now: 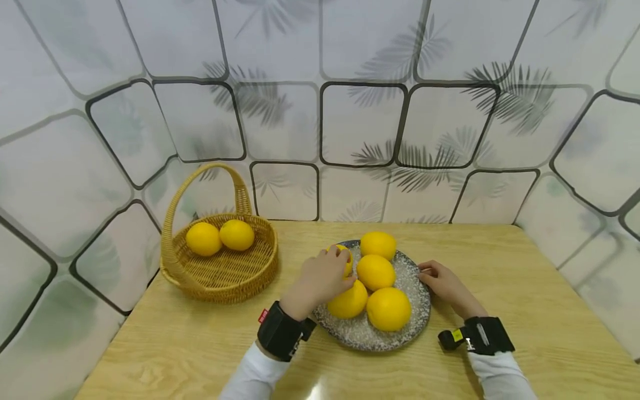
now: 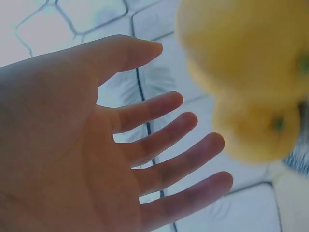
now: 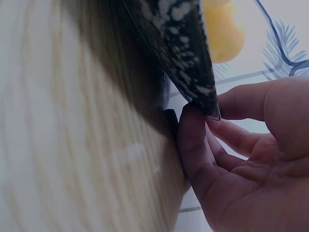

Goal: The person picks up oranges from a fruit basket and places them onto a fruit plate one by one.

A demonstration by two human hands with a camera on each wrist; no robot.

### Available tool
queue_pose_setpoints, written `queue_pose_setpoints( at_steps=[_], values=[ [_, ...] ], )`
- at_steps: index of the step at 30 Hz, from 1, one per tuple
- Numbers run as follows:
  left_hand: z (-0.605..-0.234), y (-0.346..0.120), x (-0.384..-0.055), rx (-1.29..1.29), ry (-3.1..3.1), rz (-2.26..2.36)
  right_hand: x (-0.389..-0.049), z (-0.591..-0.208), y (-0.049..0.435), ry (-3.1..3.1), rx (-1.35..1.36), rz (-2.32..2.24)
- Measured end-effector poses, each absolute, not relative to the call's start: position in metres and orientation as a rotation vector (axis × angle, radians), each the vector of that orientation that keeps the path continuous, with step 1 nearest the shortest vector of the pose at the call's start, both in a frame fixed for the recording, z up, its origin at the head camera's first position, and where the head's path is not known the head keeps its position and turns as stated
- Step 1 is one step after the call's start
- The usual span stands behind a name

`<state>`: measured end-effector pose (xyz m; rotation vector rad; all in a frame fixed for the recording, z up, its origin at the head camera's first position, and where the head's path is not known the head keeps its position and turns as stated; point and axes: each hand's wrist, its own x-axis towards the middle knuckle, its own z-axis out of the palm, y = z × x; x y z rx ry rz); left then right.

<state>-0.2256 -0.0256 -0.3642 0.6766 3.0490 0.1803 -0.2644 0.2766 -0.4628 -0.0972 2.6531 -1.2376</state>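
Note:
My left hand (image 1: 324,276) reaches over the left side of a speckled grey plate (image 1: 415,278), its fingers at a yellow lemon (image 1: 348,269) that they partly hide. In the left wrist view the fingers are spread and slightly bent, with blurred lemons (image 2: 256,130) beyond the fingertips. My right hand (image 1: 450,286) pinches the plate's right rim; in the right wrist view the thumb and fingers meet at the dark plate edge (image 3: 181,43). More lemons lie on the plate: a back one (image 1: 378,245), a middle one (image 1: 376,272) and two in front (image 1: 389,309).
A woven basket (image 1: 240,283) with a tall arched handle stands left of the plate, holding two lemons (image 1: 237,235) toward its back. The wooden table (image 1: 190,344) meets a patterned cloth backdrop (image 1: 285,122) behind and at both sides.

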Motion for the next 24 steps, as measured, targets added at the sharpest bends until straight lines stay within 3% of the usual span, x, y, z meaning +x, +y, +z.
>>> queue_pose_setpoints(
  at_steps=[14,24],
  values=[
    [-0.322,-0.106,-0.278,0.415,3.079,0.195,-0.264,-0.460,0.277,2.624,-0.046,-1.258],
    [-0.317,-0.162,-0.310,0.212,3.139,0.168,-0.267,-0.463,0.280,2.662,-0.092,-1.258]
  ],
)
